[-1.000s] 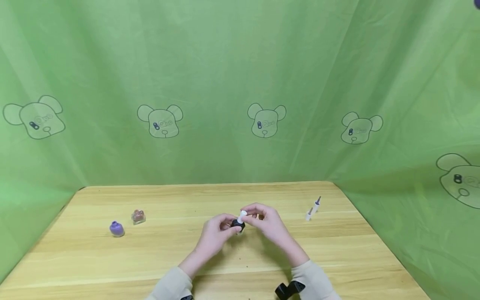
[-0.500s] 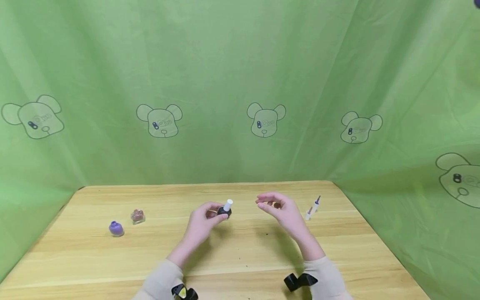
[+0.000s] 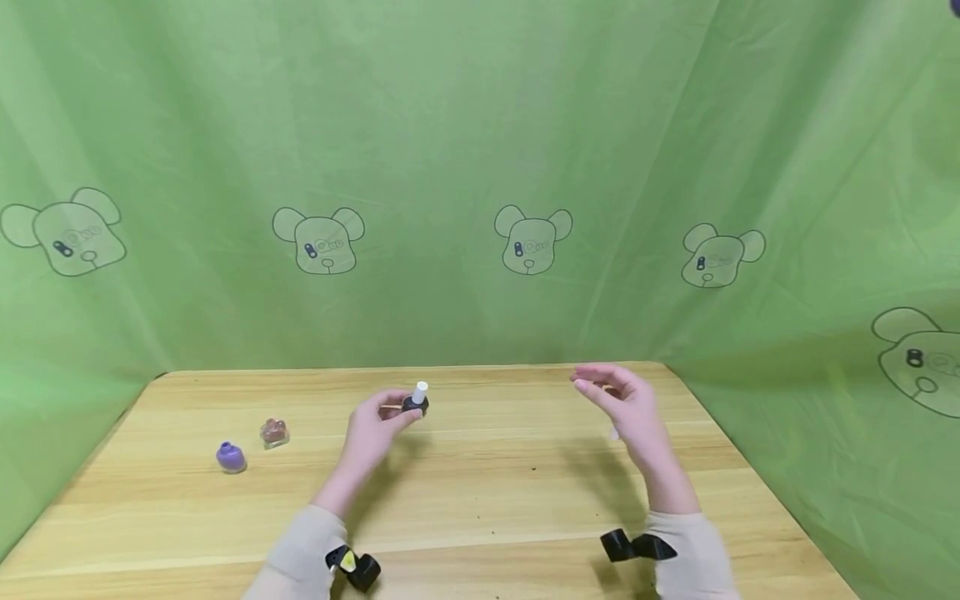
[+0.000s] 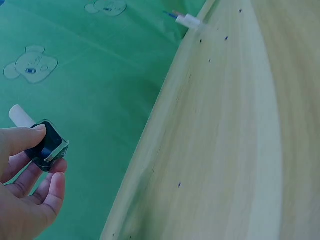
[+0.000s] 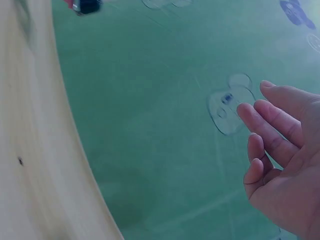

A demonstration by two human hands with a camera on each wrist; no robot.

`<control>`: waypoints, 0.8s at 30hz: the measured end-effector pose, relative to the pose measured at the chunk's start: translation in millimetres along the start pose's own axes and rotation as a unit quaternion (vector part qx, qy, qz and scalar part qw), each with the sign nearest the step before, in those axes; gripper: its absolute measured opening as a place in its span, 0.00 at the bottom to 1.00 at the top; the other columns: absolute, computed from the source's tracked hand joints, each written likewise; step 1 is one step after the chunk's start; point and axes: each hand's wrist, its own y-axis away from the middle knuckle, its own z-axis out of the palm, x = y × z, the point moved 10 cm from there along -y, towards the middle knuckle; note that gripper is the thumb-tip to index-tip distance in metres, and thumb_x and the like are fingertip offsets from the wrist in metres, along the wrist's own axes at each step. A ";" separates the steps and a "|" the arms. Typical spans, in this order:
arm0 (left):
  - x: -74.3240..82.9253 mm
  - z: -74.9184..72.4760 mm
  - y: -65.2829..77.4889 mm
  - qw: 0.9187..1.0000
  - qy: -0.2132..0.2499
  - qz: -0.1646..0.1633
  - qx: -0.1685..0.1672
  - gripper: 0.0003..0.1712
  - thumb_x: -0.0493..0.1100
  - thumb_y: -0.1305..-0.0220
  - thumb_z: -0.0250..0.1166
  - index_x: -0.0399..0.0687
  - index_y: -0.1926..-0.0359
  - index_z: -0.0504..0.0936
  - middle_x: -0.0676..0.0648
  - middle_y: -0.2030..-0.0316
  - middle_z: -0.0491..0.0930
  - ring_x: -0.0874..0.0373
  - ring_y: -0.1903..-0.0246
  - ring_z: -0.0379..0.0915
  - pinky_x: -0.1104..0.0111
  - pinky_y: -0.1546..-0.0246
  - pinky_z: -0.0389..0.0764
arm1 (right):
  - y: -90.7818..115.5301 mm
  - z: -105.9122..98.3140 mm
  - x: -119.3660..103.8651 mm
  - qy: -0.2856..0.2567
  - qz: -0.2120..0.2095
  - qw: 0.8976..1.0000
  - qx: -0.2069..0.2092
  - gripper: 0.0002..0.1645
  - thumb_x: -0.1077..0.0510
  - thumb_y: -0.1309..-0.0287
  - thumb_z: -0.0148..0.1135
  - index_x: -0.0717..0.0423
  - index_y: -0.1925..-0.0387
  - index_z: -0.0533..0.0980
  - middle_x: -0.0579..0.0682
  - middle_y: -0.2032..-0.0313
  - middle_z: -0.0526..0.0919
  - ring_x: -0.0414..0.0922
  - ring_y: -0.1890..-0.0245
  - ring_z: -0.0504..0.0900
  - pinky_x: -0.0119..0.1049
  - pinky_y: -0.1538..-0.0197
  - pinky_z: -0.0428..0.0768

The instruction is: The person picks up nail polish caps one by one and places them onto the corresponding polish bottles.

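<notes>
A dark nail polish bottle point(image 3: 415, 405) with a white cap point(image 3: 421, 391) is pinched between thumb and fingers of my left hand point(image 3: 375, 429), above the table. In the left wrist view the bottle point(image 4: 47, 145) is tilted, its clear glass base showing. My right hand point(image 3: 626, 412) hangs over the right side of the table with fingers loosely bent and nothing between them; the right wrist view shows the hand point(image 5: 285, 155) bare too. Beneath it lie white brush caps, mostly hidden by the hand in the head view; a white cap point(image 4: 189, 21) shows in the left wrist view.
On the left of the wooden table point(image 3: 480, 517) stand an uncapped purple polish bottle point(image 3: 231, 457) and a pinkish-red bottle point(image 3: 274, 432). Small dark specks dot the tabletop. A green curtain point(image 3: 427, 167) with bear prints surrounds the far and side edges.
The right hand has let go of the white cap and moved right, over the loose brush caps. My left hand has carried the capped dark bottle up and to the left.
</notes>
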 end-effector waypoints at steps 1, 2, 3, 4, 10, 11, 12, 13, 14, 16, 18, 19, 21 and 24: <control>-1.4 -2.2 -1.4 1.000 -0.001 -0.002 0.002 0.19 0.39 0.46 0.72 0.44 0.51 0.83 0.41 0.53 0.84 0.54 0.60 0.82 0.65 0.56 0.82 | -0.5 -5.5 0.6 -0.001 0.000 1.000 0.006 0.21 0.58 0.38 0.64 0.70 0.49 0.76 0.26 0.63 0.83 0.29 0.60 0.81 0.20 0.58 0.79; -2.9 -4.3 -2.9 1.000 -0.001 -0.003 0.003 0.19 0.39 0.46 0.72 0.44 0.51 0.83 0.42 0.52 0.84 0.54 0.59 0.82 0.65 0.55 0.82 | -0.9 -11.3 1.2 -0.001 0.001 1.000 0.012 0.21 0.58 0.38 0.64 0.70 0.49 0.76 0.25 0.63 0.83 0.29 0.60 0.81 0.19 0.57 0.78; -4.8 -6.0 -4.8 1.000 -0.001 -0.004 0.004 0.20 0.39 0.46 0.73 0.44 0.51 0.83 0.42 0.52 0.84 0.54 0.59 0.82 0.64 0.55 0.82 | -1.2 -17.2 1.8 -0.001 0.001 1.000 0.020 0.21 0.58 0.38 0.64 0.70 0.49 0.76 0.26 0.62 0.84 0.28 0.59 0.81 0.19 0.56 0.78; -6.6 -8.0 -6.4 1.000 0.000 -0.006 0.005 0.20 0.39 0.46 0.73 0.44 0.51 0.83 0.42 0.52 0.84 0.54 0.58 0.82 0.64 0.54 0.82 | -1.3 -23.0 2.9 -0.002 0.003 1.000 0.028 0.21 0.58 0.38 0.64 0.69 0.49 0.76 0.26 0.62 0.84 0.28 0.59 0.81 0.19 0.56 0.78; -16.3 -19.8 -16.7 1.000 -0.005 -0.011 0.009 0.21 0.39 0.47 0.73 0.43 0.51 0.82 0.40 0.51 0.84 0.53 0.58 0.82 0.61 0.52 0.83 | 1.5 -55.1 13.1 -0.045 0.028 0.996 0.077 0.17 0.62 0.41 0.66 0.64 0.50 0.78 0.28 0.63 0.86 0.28 0.60 0.82 0.19 0.52 0.75; -17.4 -21.3 -18.5 1.000 -0.007 -0.012 0.008 0.21 0.39 0.47 0.73 0.43 0.50 0.82 0.40 0.51 0.83 0.53 0.58 0.82 0.61 0.51 0.83 | 2.3 -60.4 14.6 -0.056 0.031 0.994 0.085 0.17 0.63 0.41 0.66 0.64 0.50 0.78 0.29 0.64 0.86 0.28 0.60 0.82 0.19 0.52 0.75; -18.6 -22.9 -20.3 1.000 -0.011 -0.012 0.007 0.21 0.39 0.46 0.73 0.42 0.50 0.82 0.40 0.51 0.83 0.53 0.58 0.82 0.60 0.51 0.83 | 3.1 -65.4 16.0 -0.066 0.034 0.993 0.092 0.17 0.63 0.41 0.66 0.64 0.50 0.78 0.30 0.64 0.87 0.29 0.60 0.82 0.18 0.51 0.74; -19.9 -24.6 -22.0 1.000 -0.014 -0.013 0.007 0.21 0.39 0.46 0.72 0.42 0.50 0.82 0.39 0.50 0.83 0.53 0.57 0.82 0.60 0.51 0.82 | 3.7 -70.1 17.5 -0.077 0.036 0.992 0.098 0.18 0.63 0.42 0.66 0.64 0.50 0.78 0.31 0.64 0.87 0.29 0.60 0.83 0.18 0.50 0.74; -21.1 -26.7 -23.6 1.000 -0.018 -0.013 0.007 0.21 0.39 0.45 0.72 0.42 0.49 0.82 0.39 0.50 0.83 0.53 0.57 0.82 0.59 0.50 0.82 | 4.3 -74.3 18.7 -0.086 0.036 0.990 0.102 0.18 0.63 0.42 0.66 0.64 0.50 0.78 0.31 0.64 0.87 0.30 0.60 0.83 0.18 0.50 0.74; -23.4 -30.4 -26.5 1.000 -0.024 -0.015 0.006 0.21 0.39 0.45 0.71 0.42 0.49 0.81 0.38 0.50 0.82 0.52 0.57 0.82 0.57 0.48 0.81 | 5.4 -81.8 21.3 -0.101 0.037 0.988 0.107 0.18 0.63 0.42 0.66 0.64 0.49 0.78 0.33 0.63 0.87 0.30 0.59 0.83 0.17 0.49 0.74; -26.6 -33.7 -29.6 0.999 -0.026 -0.018 0.005 0.21 0.39 0.44 0.71 0.42 0.48 0.81 0.37 0.49 0.82 0.51 0.56 0.82 0.56 0.47 0.80 | 6.6 -88.5 24.6 -0.116 0.038 0.986 0.111 0.18 0.63 0.42 0.66 0.64 0.49 0.78 0.33 0.62 0.88 0.30 0.59 0.83 0.17 0.49 0.74; -27.9 -34.9 -31.0 0.999 -0.027 -0.020 0.003 0.21 0.39 0.44 0.71 0.42 0.48 0.80 0.37 0.48 0.82 0.51 0.56 0.81 0.55 0.46 0.80 | 7.2 -91.6 26.4 -0.123 0.039 0.985 0.113 0.18 0.63 0.42 0.66 0.63 0.49 0.78 0.34 0.62 0.88 0.30 0.58 0.84 0.17 0.49 0.74; -30.6 -36.5 -34.2 0.999 -0.028 -0.022 -0.001 0.22 0.39 0.43 0.70 0.42 0.47 0.80 0.37 0.48 0.81 0.50 0.55 0.81 0.54 0.44 0.78 | 8.7 -97.9 30.4 -0.132 0.042 0.983 0.117 0.18 0.63 0.41 0.66 0.62 0.48 0.78 0.34 0.62 0.88 0.30 0.58 0.84 0.17 0.49 0.74; -33.6 -37.9 -39.6 0.999 -0.031 -0.021 -0.010 0.22 0.40 0.42 0.70 0.41 0.46 0.79 0.37 0.46 0.80 0.47 0.52 0.80 0.52 0.42 0.76 | 10.1 -107.2 35.8 -0.149 0.044 0.980 0.124 0.17 0.65 0.41 0.65 0.61 0.49 0.79 0.35 0.62 0.88 0.30 0.58 0.84 0.17 0.49 0.75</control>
